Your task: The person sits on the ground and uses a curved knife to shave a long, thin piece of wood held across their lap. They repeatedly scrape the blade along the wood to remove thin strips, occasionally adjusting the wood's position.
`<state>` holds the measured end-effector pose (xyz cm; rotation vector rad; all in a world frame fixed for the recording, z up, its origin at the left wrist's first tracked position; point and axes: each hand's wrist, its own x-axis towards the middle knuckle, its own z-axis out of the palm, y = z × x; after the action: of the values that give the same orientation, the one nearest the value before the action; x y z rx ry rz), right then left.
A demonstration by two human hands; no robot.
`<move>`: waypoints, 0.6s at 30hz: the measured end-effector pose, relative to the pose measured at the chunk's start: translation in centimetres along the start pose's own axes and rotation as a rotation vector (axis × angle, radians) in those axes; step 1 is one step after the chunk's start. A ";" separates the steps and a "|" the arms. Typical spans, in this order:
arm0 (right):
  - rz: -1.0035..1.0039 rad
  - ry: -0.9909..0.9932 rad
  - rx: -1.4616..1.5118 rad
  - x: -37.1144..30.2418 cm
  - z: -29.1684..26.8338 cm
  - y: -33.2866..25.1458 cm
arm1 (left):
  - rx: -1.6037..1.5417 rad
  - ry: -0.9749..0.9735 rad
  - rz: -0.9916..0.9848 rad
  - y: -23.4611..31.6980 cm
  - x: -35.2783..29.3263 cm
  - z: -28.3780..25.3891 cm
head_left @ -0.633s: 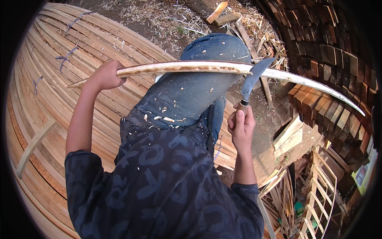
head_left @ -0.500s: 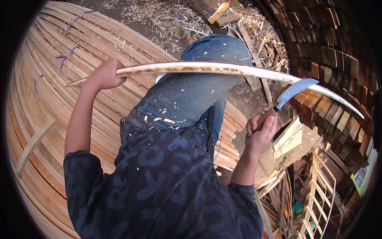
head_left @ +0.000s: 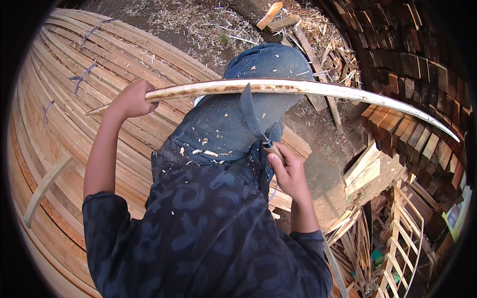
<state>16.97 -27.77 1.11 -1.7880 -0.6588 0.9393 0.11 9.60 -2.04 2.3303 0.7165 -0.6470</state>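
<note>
A long wooden strip (head_left: 343, 89), pale and freshly cut toward its right end, lies across my raised thigh. My left hand (head_left: 133, 99) is closed round it near its left end, and a pointed tip sticks out past the wrist. In my right hand (head_left: 288, 171) is a knife (head_left: 254, 114) with a curved blade and a wooden handle. The blade points up and its tip is at the lower edge of the strip, over my thigh; whether it touches the wood I cannot tell. Small shavings (head_left: 211, 154) lie on my jeans (head_left: 233, 126).
Bundled wooden strips (head_left: 64, 129), tied with dark bands, spread out at the left. Stacked wood pieces (head_left: 417, 74) rise at the right. Shavings (head_left: 198, 22) and offcuts (head_left: 271, 15) cover the ground ahead. A slatted wooden frame (head_left: 400, 243) stands at lower right.
My right hand has brought the knife left and toward my body, from the strip's right part to its middle. The blade has turned upward. My left hand keeps its hold, nearly still.
</note>
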 end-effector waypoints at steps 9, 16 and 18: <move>-0.220 0.898 0.570 2.2 -6.0 -2.5 | 0.035 -0.005 -0.070 0.2 0.0 -0.1; 0.119 0.058 -0.188 0.8 0.3 -1.0 | 0.070 -0.064 -0.109 0.3 0.5 -0.7; 0.157 0.181 0.017 0.3 0.2 -0.4 | 0.028 -0.008 -0.045 0.4 0.4 -0.5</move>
<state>16.94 -27.30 1.36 -1.9043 -0.3998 0.8705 0.81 9.76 -1.81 2.3421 0.7633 -0.6899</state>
